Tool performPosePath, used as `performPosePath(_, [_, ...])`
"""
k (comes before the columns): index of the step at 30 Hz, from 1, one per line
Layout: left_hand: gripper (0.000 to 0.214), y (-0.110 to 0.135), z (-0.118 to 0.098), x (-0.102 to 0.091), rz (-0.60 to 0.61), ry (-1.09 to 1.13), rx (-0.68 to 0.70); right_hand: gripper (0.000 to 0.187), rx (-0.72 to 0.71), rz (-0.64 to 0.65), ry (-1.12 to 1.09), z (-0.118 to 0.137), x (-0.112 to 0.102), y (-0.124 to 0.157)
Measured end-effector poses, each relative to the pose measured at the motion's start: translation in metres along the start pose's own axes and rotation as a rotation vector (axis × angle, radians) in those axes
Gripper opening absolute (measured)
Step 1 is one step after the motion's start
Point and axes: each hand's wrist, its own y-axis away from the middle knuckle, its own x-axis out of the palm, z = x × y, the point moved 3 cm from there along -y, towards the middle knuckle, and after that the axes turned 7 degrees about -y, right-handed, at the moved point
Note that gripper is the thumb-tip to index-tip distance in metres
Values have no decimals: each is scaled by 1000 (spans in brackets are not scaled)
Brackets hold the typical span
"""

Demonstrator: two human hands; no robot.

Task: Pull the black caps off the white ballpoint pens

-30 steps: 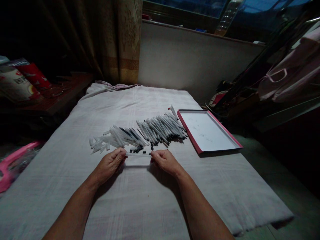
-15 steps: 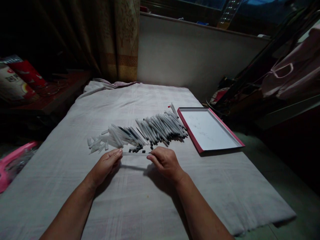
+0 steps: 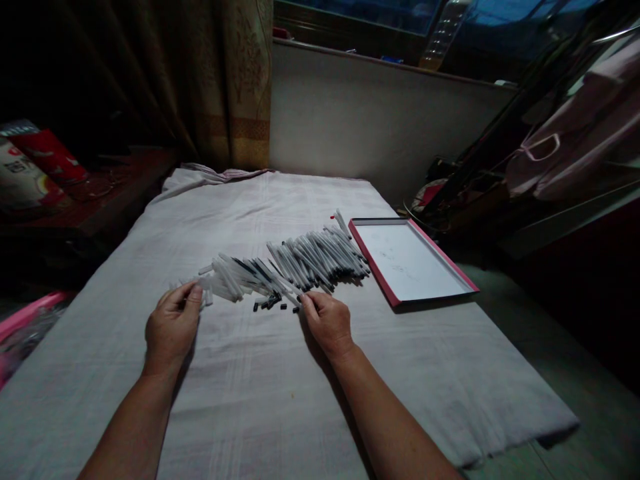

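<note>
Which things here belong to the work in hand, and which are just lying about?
Likely part of the work:
left hand
right hand
tubes
black pieces
tray (beside the tubes, so less sure)

Likely just lying about:
bottle
red packet
pink item

A single view looks from the person's head, facing forward and steeply down across a pale plaid cloth [image 3: 240, 400]. Nearest the lens, the left forearm [image 3: 127, 427] enters at eight o'clock and the right forearm [image 3: 395, 413] at five. Farther away stand the patterned curtain [image 3: 245, 87] at eleven and the bare wall [image 3: 380, 113] at one, under the window [image 3: 360, 17] near twelve.
</note>
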Motion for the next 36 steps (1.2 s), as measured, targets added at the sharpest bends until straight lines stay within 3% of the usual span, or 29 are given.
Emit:
performPosePath(4, [35,-12,15,-7,-36,-225,36,28,91,64,210,11,-2,-9])
performPosePath(8, [34,-16,24,-7,-30,-260,18,33,126,147,338,28,0,-22])
performPosePath(13, [38,-19,27,-5,-29,-237,-5,31,114,171,340,36,5,-28])
performPosePath(20, [34,-13,15,-9,-75,-218,27,23,107,141,291,19,-1,-18])
performPosePath(26, [30,0,-3,-5,-105,-150,140,22,151,-74,193,-7,-26,-16])
performPosePath(29, [32,2,-6,-2,-76,-140,150,21,248,-164,186,-23,-39,-15])
performPosePath(32, [33,4,-9,0,-56,-125,165,23,330,-144,171,-35,-42,-14])
performPosePath(36, [34,7,-12,3,-29,-110,189,23,302,-100,155,-40,-36,-13])
